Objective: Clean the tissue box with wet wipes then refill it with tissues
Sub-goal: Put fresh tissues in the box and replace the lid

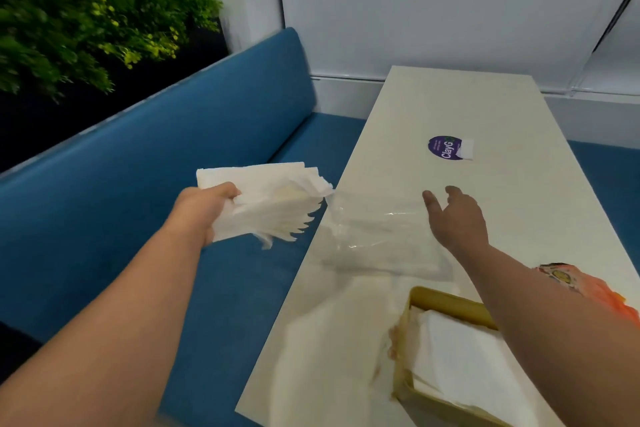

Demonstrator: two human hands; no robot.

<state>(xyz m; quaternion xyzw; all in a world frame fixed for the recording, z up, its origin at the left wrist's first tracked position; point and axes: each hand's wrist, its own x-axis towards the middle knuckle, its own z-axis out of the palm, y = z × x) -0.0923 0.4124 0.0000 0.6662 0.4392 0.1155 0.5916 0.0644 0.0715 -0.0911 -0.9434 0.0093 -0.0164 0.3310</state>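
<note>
My left hand grips a thick stack of white tissues, held out over the blue bench beside the table. My right hand hovers with fingers spread over a clear plastic wrapper that lies on the white table. At the near right stands the tan tissue box, open on top with white tissues inside. A loose white sheet lies on the table left of the box.
A purple round sticker with a white scrap sits mid-table. The blue bench runs along the left, with green plants behind its backrest. A white wall closes the far end. An orange patterned sleeve shows at right.
</note>
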